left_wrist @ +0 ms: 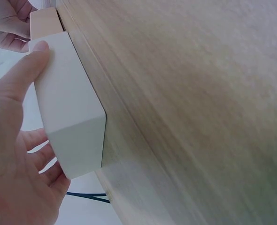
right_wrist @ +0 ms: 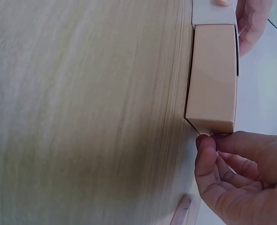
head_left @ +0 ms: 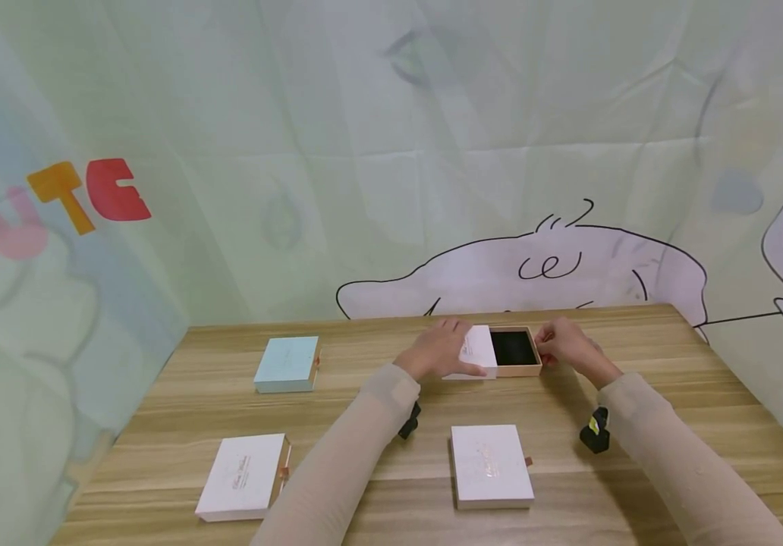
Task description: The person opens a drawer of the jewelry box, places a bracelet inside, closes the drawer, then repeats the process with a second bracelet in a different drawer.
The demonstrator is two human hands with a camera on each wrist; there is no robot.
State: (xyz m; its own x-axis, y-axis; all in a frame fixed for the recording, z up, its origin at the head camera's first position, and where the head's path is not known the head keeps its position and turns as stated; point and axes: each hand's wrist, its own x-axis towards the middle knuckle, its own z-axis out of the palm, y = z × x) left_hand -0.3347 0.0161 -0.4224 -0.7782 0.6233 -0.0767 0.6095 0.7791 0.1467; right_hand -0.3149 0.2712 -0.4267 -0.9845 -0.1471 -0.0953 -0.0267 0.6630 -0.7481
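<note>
A white drawer-style gift box lies near the table's far edge, its white sleeve (head_left: 480, 350) on the left and its tan drawer (head_left: 518, 371) slid partway out to the right. Black lining (head_left: 513, 349) shows inside the drawer. My left hand (head_left: 438, 349) grips the sleeve, its thumb along the near side (left_wrist: 65, 89) and the other fingers on the far side. At the drawer's right end, my right hand (head_left: 564, 347) pinches with thumb and forefinger; whatever small pull is between them is hidden. In the right wrist view, the drawer's tan side (right_wrist: 212, 72) stands out from the sleeve.
A light-blue box (head_left: 287, 365) lies at the back left of the wooden table (head_left: 378, 409). Two white boxes lie nearer: one front left (head_left: 241, 478), one front middle (head_left: 492, 465), each with a brownish tab on its right. A printed curtain (head_left: 296, 189) hangs behind.
</note>
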